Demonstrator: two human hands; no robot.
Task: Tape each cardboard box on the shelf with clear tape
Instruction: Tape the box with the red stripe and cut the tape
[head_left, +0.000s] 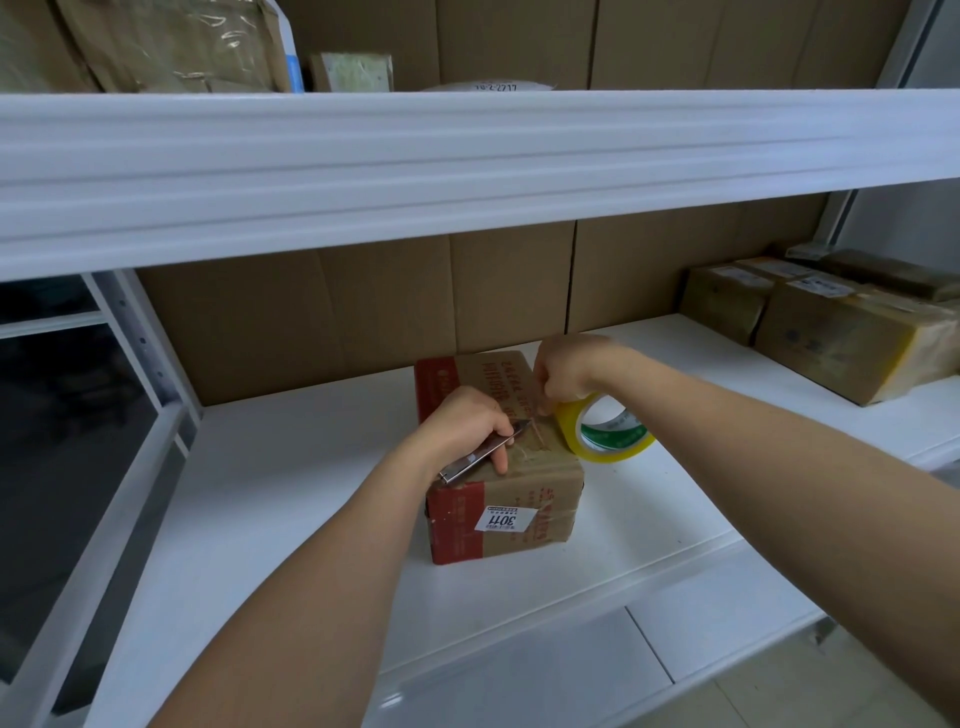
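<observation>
White shelf (311, 493), middle tier of a metal rack; cardboard sheets line the back.

Cardboard box (498, 467), brown with red printed panels and a white sticker reading 3011 on its near face. Sits flat on the shelf, near the middle, well apart from the other boxes (831, 338) grouped at the right end, which already look wrapped in glossy tape.

Judgement on handling: box is small and probably light; it could slide on the smooth painted shelf if tape is pulled sideways. Walls look stiff enough to press on. Best held by pressing down on the top or bracing a side edge while the strip is drawn.

Tape roll (602, 428), yellowish-clear with a green-printed core, stands on edge against the box's right top corner. Film is thin, sticky, prone to folding on itself; keep it taut.

Right hand (569, 371) is curled above the roll, fingers pinching what appears to be the tape strip where it meets the box top.

Left hand (462, 426) rests on the box top, fingers wrapped round a slim metal utility knife (480, 456), tip aimed at the strip beside the roll. Blade contact too small to confirm.
</observation>
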